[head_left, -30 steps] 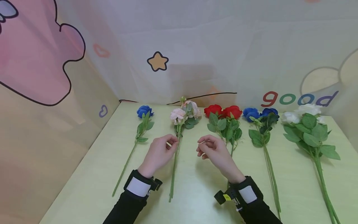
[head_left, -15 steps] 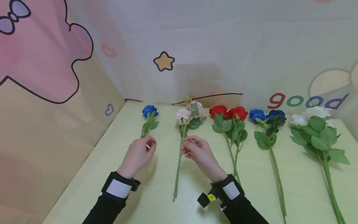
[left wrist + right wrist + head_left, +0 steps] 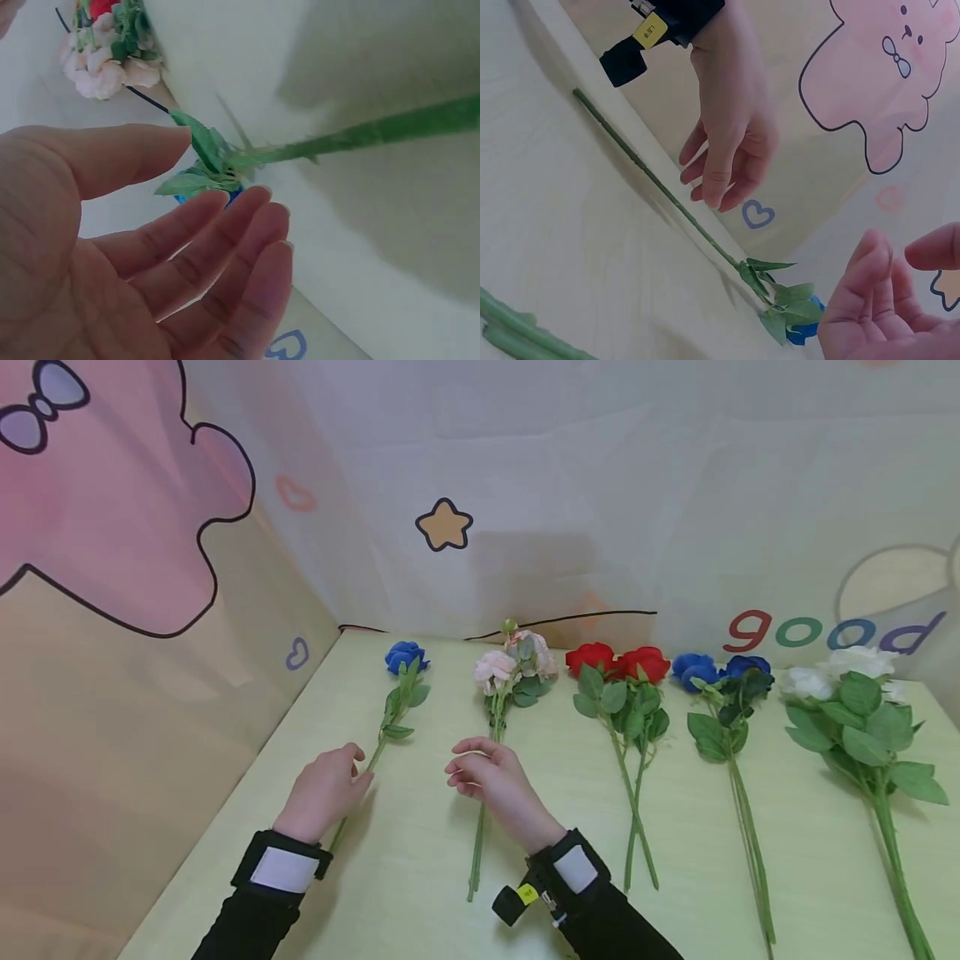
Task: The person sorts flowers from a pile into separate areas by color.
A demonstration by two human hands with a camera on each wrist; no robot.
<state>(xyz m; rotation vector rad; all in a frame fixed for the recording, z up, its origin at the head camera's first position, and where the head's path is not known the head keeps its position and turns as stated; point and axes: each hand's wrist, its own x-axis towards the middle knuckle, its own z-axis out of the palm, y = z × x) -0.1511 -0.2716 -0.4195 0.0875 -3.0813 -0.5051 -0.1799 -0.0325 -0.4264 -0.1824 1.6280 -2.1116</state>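
My left hand [image 3: 321,793] hovers beside the stem of a single blue rose [image 3: 406,657] at the left of the table. In the left wrist view its thumb and fingers are spread apart, the green stem [image 3: 360,138] lying beyond the fingertips. My right hand [image 3: 504,789], fingers loosely bent, hangs above the stems of the pale pink flowers [image 3: 493,671] and holds nothing. The right wrist view shows both hands apart from the blue rose's stem [image 3: 660,186].
To the right lie two red roses [image 3: 642,665] with crossed stems, a pair of blue roses [image 3: 694,672] and a white bunch [image 3: 858,662] with large leaves. A printed cloth wall [image 3: 360,527] stands behind the pale table [image 3: 397,893].
My left hand has moved left and down from the pink flowers' stems to the single blue rose's stem. My right hand has moved left from beside the red roses to the pink flowers' stems.
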